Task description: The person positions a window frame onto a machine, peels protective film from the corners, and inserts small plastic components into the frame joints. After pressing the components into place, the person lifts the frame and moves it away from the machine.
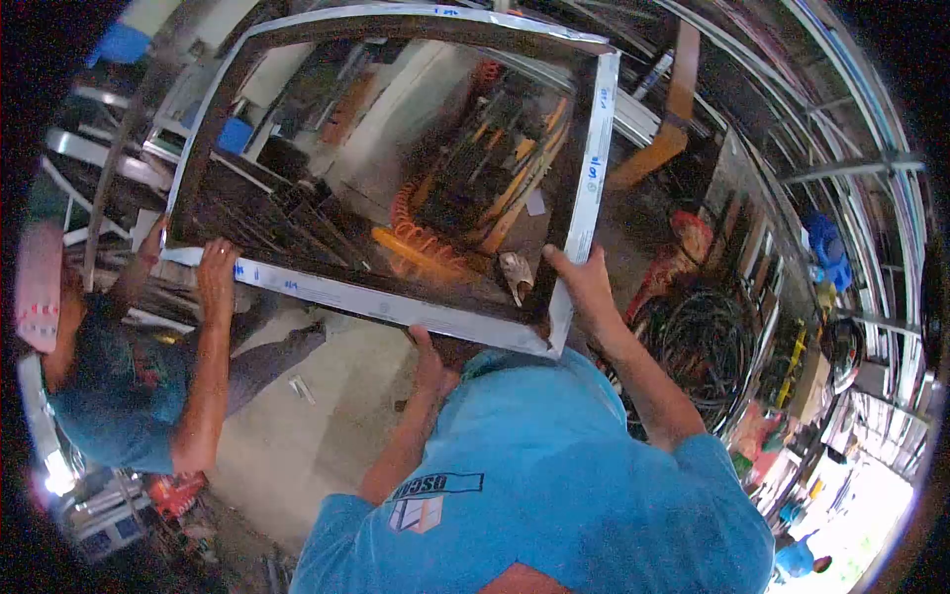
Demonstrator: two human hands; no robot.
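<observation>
The big metal frame [376,302] is held up in the air over the gray floor [297,436]. It has four long bars with white tape on them.

The person's right hand [584,287] is at the frame's near corner. Its fingers are curled around the side bar and hold it tight. The left hand [427,356] is under the frame's bottom bar, a little way along from that corner. It pushes up on the bar, but I cannot tell how far its fingers close.

At the far end of the bottom bar, a helper in a pink cap [40,287] holds the frame too, with one hand [216,277] on top of the bar. An orange curly hose [411,233] shows through the middle of the frame. A pile of black cables [703,342] lies past the side bar, beside the right hand.
</observation>
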